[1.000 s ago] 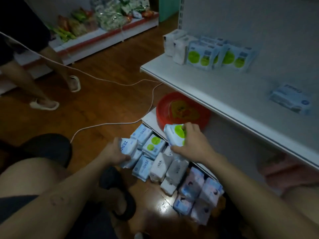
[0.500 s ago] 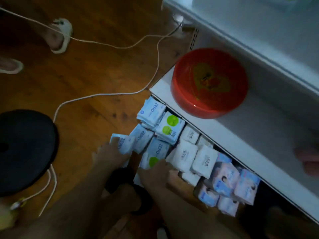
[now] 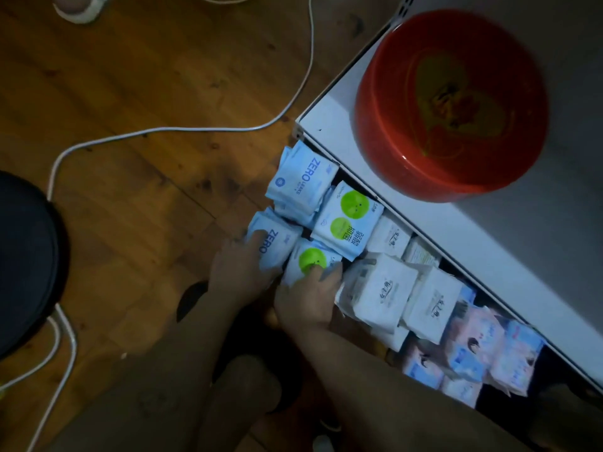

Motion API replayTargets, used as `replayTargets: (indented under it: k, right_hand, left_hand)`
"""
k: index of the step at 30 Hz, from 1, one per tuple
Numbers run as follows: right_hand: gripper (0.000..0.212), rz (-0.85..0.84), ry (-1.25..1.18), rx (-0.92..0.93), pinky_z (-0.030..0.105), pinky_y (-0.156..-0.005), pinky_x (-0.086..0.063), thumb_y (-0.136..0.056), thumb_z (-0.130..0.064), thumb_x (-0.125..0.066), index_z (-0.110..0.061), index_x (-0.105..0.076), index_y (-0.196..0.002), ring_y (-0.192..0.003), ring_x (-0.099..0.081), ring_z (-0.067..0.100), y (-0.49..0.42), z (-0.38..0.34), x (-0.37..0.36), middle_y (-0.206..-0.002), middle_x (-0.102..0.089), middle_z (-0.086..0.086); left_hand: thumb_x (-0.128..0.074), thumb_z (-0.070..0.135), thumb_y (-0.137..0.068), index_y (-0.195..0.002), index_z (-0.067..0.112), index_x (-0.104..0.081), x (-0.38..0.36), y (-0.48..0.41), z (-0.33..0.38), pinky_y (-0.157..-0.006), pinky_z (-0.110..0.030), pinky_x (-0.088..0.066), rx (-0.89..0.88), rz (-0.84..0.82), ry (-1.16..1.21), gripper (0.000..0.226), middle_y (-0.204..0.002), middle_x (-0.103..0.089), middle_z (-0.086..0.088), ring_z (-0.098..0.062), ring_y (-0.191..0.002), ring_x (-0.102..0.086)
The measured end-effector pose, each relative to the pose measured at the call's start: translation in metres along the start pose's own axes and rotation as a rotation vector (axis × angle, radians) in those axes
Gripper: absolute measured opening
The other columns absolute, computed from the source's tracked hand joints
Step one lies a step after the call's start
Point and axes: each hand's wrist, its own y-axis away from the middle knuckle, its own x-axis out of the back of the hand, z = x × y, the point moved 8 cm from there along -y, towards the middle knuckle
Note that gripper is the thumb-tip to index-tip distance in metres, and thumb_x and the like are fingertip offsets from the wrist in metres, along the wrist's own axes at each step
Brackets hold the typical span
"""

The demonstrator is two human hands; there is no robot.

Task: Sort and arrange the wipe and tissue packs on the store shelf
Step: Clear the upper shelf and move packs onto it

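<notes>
The left hand [image 3: 239, 272] grips a blue ZERO pack [image 3: 275, 247] lying on the wooden floor [image 3: 130, 207], fingers curled across its printed face. Just beside it, the right hand [image 3: 306, 300] clasps a small green-dot pack [image 3: 310, 261], fingertips bent over its top. The two packs touch at the near-left end of a heap along the foot of the white shelf [image 3: 456, 230]; a second ZERO pack [image 3: 301, 184] and a larger green-dot pack [image 3: 347, 220] lie just beyond the hands, and white packs [image 3: 381, 288] lie right of the right hand.
</notes>
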Motion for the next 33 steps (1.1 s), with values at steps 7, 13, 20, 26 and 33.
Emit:
replayTargets:
  k: [7, 13, 20, 26, 33]
  right_hand:
    - [0.086, -0.284, 0.231, 0.161, 0.040, -0.119, -0.006, -0.086, -0.037, -0.056, -0.009, -0.008, -0.153, -0.146, 0.000, 0.030, 0.006, 0.000, -0.011, -0.159, 0.002, 0.015]
    - [0.073, -0.503, 0.021, 0.218, 0.024, -0.108, -0.018, -0.090, -0.029, -0.060, -0.009, -0.020, -0.147, -0.141, -0.019, 0.024, -0.001, -0.024, 0.029, -0.151, -0.019, 0.009]
    - [0.086, 0.009, 0.011, 0.538, 0.037, -0.118, -0.021, -0.080, -0.031, -0.065, -0.014, -0.020, -0.151, -0.146, -0.014, 0.025, 0.039, -0.056, 0.151, -0.159, -0.011, 0.012]
    - [0.099, 0.262, 0.093, 0.635, 0.038, -0.116, -0.015, -0.075, -0.040, -0.074, -0.015, -0.018, -0.152, -0.145, -0.011, 0.030, 0.050, -0.053, 0.282, -0.159, -0.008, 0.015]
    - [0.098, 0.513, 0.200, 0.611, 0.040, -0.119, -0.013, -0.075, -0.049, -0.071, -0.018, -0.020, -0.152, -0.146, -0.012, 0.031, 0.064, 0.019, 0.443, -0.159, -0.012, 0.014]
  left_hand:
    - [-0.059, 0.049, -0.085, -0.147, 0.036, -0.030, -0.002, -0.010, 0.002, -0.103, -0.043, -0.034, -0.093, -0.033, -0.121, 0.070, -0.155, -0.026, -0.003, -0.029, -0.132, -0.034]
    - [-0.061, 0.045, -0.088, -0.151, 0.030, -0.025, 0.011, -0.022, 0.018, -0.107, -0.043, -0.034, -0.119, -0.067, -0.121, 0.074, -0.161, -0.014, 0.001, -0.028, -0.138, -0.033]
    - [-0.070, 0.037, -0.083, -0.143, 0.021, -0.039, 0.075, 0.023, 0.046, -0.097, -0.043, -0.042, -0.137, 0.038, -0.024, 0.070, -0.144, -0.042, -0.005, -0.030, -0.127, -0.043]
    - [-0.064, 0.049, -0.084, -0.144, 0.025, -0.035, 0.159, 0.095, 0.150, -0.101, -0.041, -0.039, -0.337, 0.255, -0.216, 0.071, -0.143, -0.042, 0.000, -0.025, -0.131, -0.039]
    - [-0.059, 0.055, -0.084, -0.145, 0.032, -0.032, 0.207, 0.189, 0.330, -0.103, -0.035, -0.032, -0.626, 0.456, -0.372, 0.071, -0.147, -0.038, 0.007, -0.017, -0.136, -0.033]
